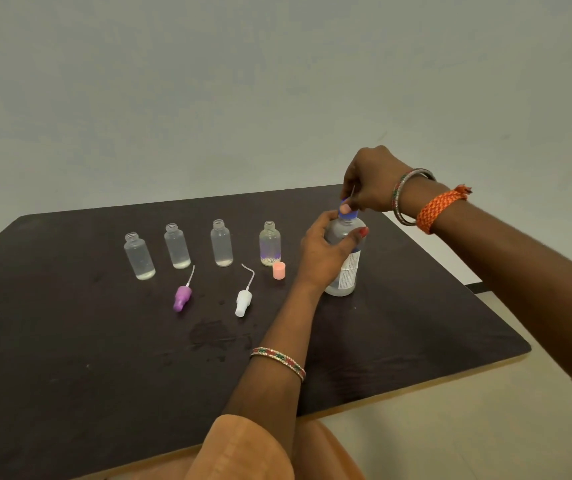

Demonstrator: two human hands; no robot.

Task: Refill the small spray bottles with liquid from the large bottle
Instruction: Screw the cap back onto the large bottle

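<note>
Head view shows the left hand (326, 251) wrapped around the upper body of the large bottle (346, 265), which stands upright on the dark table (416, 334). Directly above that grip, the right hand (371, 181) pinches the blue cap (346, 213) at the bottle's neck; a thin pale tube seems to rise between its fingers, though it is too small to be sure.

Just left of the held bottle stands a decorated small bottle (270, 244) with an orange cap (279, 270) on the table in front of it. Farther left of the grip, three more small bottles (177, 245) stand open in a row, each with only a little liquid at the bottom. Nearer the person than that row lie a purple spray head (182, 296) and a white spray head (243, 301), with wet patches on the table close by.

The step in hand looks like opening the large bottle, before any pouring. The next move probably calls for twisting the cap free while the left hand keeps the bottle from turning or tipping, then lifting the bottle and pouring slowly into the narrow necks, since a spill there is likely.
</note>
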